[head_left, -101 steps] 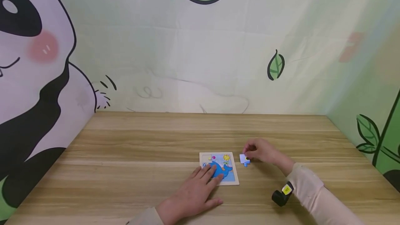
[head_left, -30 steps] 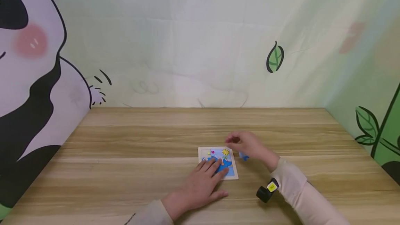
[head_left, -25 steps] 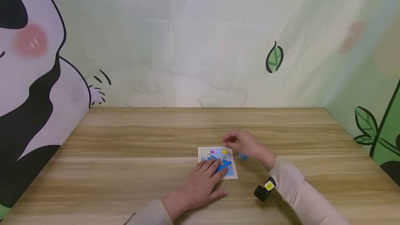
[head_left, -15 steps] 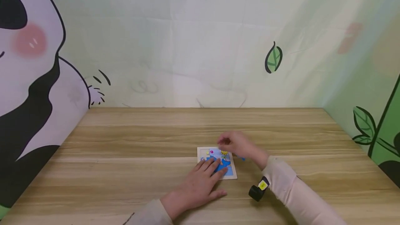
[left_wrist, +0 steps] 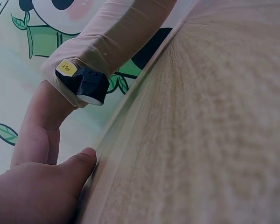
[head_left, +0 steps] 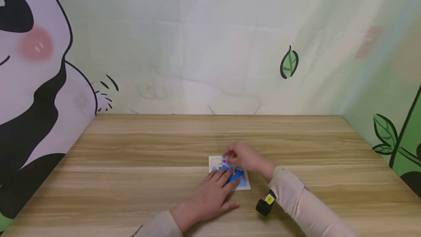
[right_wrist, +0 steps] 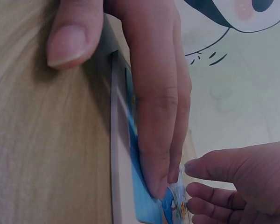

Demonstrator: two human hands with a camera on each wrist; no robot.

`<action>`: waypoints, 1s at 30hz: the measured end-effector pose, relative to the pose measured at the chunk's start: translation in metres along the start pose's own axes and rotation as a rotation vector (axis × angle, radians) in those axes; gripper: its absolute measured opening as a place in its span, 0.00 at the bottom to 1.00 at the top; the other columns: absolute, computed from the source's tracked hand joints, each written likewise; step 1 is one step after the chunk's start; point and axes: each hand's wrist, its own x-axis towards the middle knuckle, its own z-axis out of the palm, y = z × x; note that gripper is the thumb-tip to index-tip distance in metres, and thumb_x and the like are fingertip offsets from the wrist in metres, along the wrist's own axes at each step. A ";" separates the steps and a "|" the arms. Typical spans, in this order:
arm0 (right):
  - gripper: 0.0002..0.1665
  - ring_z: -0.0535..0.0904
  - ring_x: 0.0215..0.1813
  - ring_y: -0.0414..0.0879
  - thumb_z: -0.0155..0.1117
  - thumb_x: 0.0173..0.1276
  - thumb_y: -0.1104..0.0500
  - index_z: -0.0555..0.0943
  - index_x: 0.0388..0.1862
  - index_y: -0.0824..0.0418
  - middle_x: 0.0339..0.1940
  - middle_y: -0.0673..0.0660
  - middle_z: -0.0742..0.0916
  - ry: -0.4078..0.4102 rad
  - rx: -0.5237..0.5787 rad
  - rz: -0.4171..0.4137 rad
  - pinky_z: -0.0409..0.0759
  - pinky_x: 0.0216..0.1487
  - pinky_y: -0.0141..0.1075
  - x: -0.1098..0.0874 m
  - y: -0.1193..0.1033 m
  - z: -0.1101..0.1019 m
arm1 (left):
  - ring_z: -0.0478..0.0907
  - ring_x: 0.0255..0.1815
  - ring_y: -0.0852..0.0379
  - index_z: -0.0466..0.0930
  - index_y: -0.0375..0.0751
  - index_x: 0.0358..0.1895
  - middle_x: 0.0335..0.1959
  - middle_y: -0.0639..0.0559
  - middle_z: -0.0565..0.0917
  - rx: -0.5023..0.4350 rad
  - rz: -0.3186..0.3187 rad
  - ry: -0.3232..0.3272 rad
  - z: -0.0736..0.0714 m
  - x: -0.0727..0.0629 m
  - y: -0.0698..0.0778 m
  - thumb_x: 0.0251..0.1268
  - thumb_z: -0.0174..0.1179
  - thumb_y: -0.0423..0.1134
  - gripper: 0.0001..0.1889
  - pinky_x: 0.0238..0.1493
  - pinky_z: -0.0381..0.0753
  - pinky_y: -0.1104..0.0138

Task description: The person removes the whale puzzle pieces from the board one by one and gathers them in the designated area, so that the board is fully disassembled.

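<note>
A small framed jigsaw puzzle with a blue whale picture lies flat on the wooden table. My left hand rests on its lower left part, fingers spread and straight. In the right wrist view those left-hand fingers lie along the puzzle, thumb apart. Above the puzzle's upper right part is my right hand, curled, with the thumb near the index finger. Its fingertips in the right wrist view stay close to the picture; whether a piece sits between them is unclear. The right hand covers the sun area.
The wooden table surrounds the puzzle and meets a printed wall cloth at the back. A black wrist camera hangs from the right sleeve, low over the table.
My right hand has moved left from a loose puzzle piece beside the frame to above the puzzle. That loose piece is now out of sight. The left hand keeps resting on the puzzle.
</note>
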 end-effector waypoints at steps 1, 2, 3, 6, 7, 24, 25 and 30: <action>0.09 0.79 0.37 0.41 0.63 0.62 0.68 0.84 0.41 0.64 0.36 0.55 0.87 0.000 -0.007 0.006 0.79 0.41 0.32 0.000 0.000 0.001 | 0.58 0.76 0.48 0.62 0.53 0.72 0.75 0.46 0.62 0.001 0.000 -0.003 0.000 0.000 0.000 0.70 0.41 0.66 0.33 0.74 0.60 0.54; 0.08 0.78 0.37 0.41 0.63 0.61 0.68 0.84 0.40 0.64 0.35 0.55 0.86 -0.002 -0.011 0.014 0.79 0.41 0.32 0.000 0.000 0.001 | 0.58 0.76 0.48 0.62 0.53 0.72 0.75 0.46 0.62 0.000 0.000 -0.005 0.000 0.000 0.000 0.70 0.41 0.66 0.33 0.74 0.60 0.54; 0.08 0.78 0.37 0.41 0.64 0.62 0.68 0.84 0.40 0.64 0.35 0.55 0.86 -0.006 -0.015 0.020 0.78 0.41 0.33 0.001 -0.001 0.002 | 0.58 0.76 0.48 0.62 0.53 0.72 0.75 0.46 0.62 0.001 0.000 -0.006 0.000 0.000 0.000 0.70 0.41 0.66 0.33 0.74 0.60 0.54; 0.07 0.77 0.38 0.42 0.64 0.61 0.67 0.84 0.39 0.63 0.35 0.55 0.85 -0.011 -0.038 0.031 0.78 0.42 0.34 0.002 -0.001 0.003 | 0.58 0.76 0.48 0.62 0.53 0.73 0.75 0.46 0.61 0.004 0.001 -0.009 0.001 0.001 0.000 0.70 0.40 0.66 0.34 0.74 0.60 0.54; 0.07 0.77 0.38 0.43 0.64 0.61 0.67 0.84 0.39 0.63 0.35 0.55 0.84 -0.014 -0.042 0.041 0.78 0.42 0.35 0.002 -0.001 0.003 | 0.58 0.76 0.48 0.62 0.53 0.73 0.75 0.46 0.61 0.006 0.002 -0.006 0.001 0.001 0.000 0.70 0.40 0.66 0.34 0.74 0.60 0.54; 0.09 0.75 0.39 0.45 0.64 0.59 0.68 0.80 0.40 0.64 0.35 0.56 0.82 -0.024 -0.074 0.024 0.77 0.44 0.37 0.002 -0.005 0.004 | 0.57 0.77 0.48 0.62 0.53 0.73 0.75 0.46 0.62 -0.007 0.004 -0.016 0.001 0.001 0.000 0.71 0.40 0.65 0.33 0.74 0.60 0.54; 0.09 0.76 0.40 0.46 0.64 0.59 0.68 0.80 0.40 0.64 0.35 0.56 0.83 -0.024 -0.071 0.018 0.77 0.44 0.37 0.002 -0.005 0.003 | 0.57 0.76 0.48 0.62 0.53 0.73 0.75 0.46 0.62 -0.007 0.003 -0.016 0.001 0.001 0.000 0.71 0.40 0.65 0.33 0.74 0.60 0.54; 0.09 0.77 0.41 0.46 0.64 0.59 0.68 0.79 0.40 0.64 0.36 0.57 0.83 -0.021 -0.067 0.000 0.78 0.45 0.37 0.002 -0.002 0.003 | 0.57 0.76 0.48 0.62 0.52 0.72 0.75 0.46 0.63 -0.009 -0.001 -0.010 0.000 0.001 0.000 0.70 0.41 0.65 0.33 0.74 0.60 0.54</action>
